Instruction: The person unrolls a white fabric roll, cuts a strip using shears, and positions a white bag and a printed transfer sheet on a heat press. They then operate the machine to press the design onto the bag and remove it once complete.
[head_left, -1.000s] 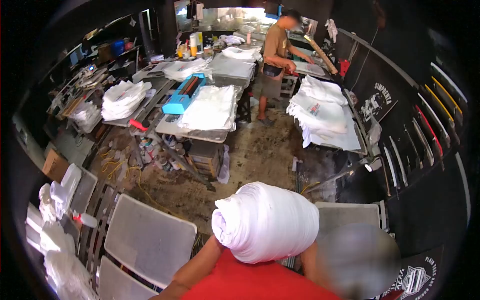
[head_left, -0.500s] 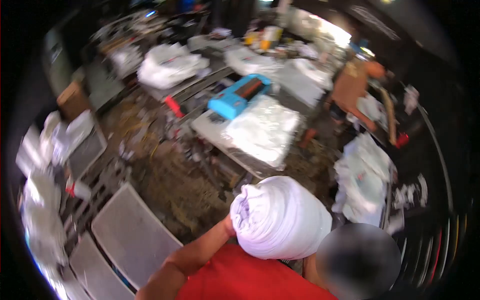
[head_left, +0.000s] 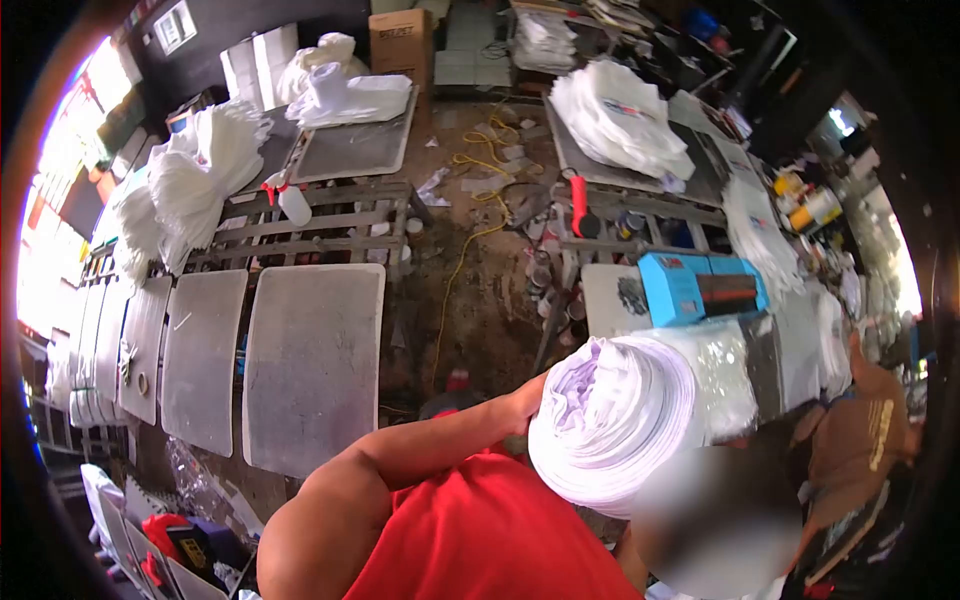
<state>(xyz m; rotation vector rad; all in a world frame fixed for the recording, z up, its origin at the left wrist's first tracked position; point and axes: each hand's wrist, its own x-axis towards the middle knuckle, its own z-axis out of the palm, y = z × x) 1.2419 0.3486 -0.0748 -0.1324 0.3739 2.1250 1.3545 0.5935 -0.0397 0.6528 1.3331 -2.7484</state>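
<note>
A thick roll of white cloth point(head_left: 620, 420), layered and tucked in folds at its top end, is held against the front of my red shirt. My left hand point(head_left: 527, 402) grips its left side, the fingers partly hidden behind the cloth. Of my right arm only a bit of forearm point(head_left: 630, 562) shows below the roll. My right hand is hidden behind the roll and a round blurred patch. Just beyond the roll, a clear plastic-wrapped white pack point(head_left: 712, 375) lies beside a blue machine point(head_left: 695, 288) with a dark slot.
Flat grey boards point(head_left: 315, 365) line the left side, with white cloth piles point(head_left: 195, 185) and a spray bottle point(head_left: 292, 203) beyond. A yellow cord point(head_left: 455, 275) runs along the littered aisle floor. White garments point(head_left: 620, 115) and a red-handled tool point(head_left: 579, 205) lie right. Another person point(head_left: 855, 430) is far right.
My view has swung left, bringing the aisle and left-hand boards into the middle. The cloth roll stays in my hold and now shows more of its folded top end.
</note>
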